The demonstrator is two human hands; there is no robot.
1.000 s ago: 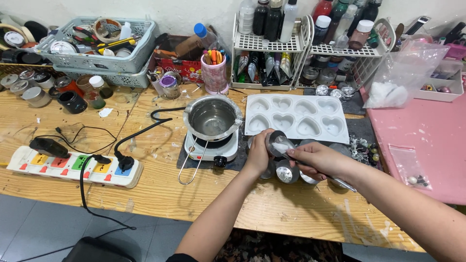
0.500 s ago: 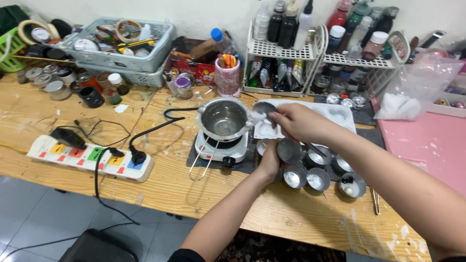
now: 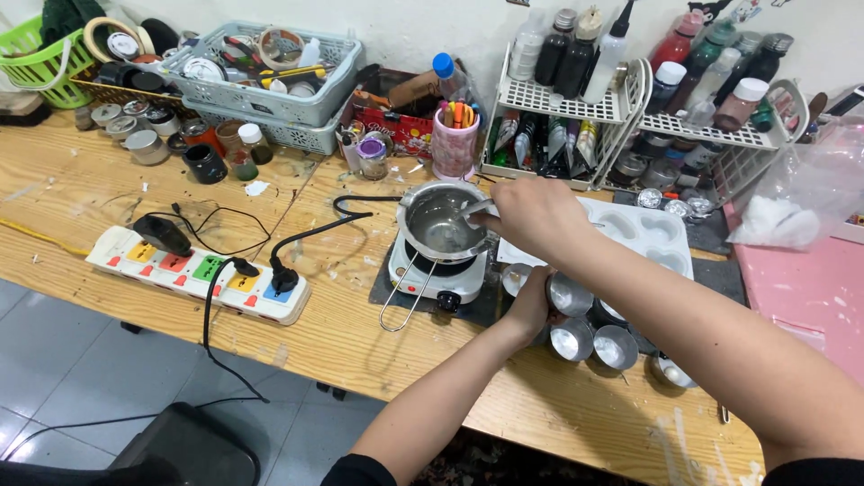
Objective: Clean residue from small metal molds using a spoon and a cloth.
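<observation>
Metal melting pot (image 3: 441,222) looked light, rigid, probably hot — best held by its wire handle (image 3: 402,300). Right hand (image 3: 533,214) closed over its rim; left hand (image 3: 533,304) gripped a small tin (image 3: 569,293).

Our right hand (image 3: 533,214) hides most of the thin metal tool it holds over the small steel pot (image 3: 441,221); our left hand (image 3: 533,306) partly covers a round silver tin (image 3: 568,294).
</observation>
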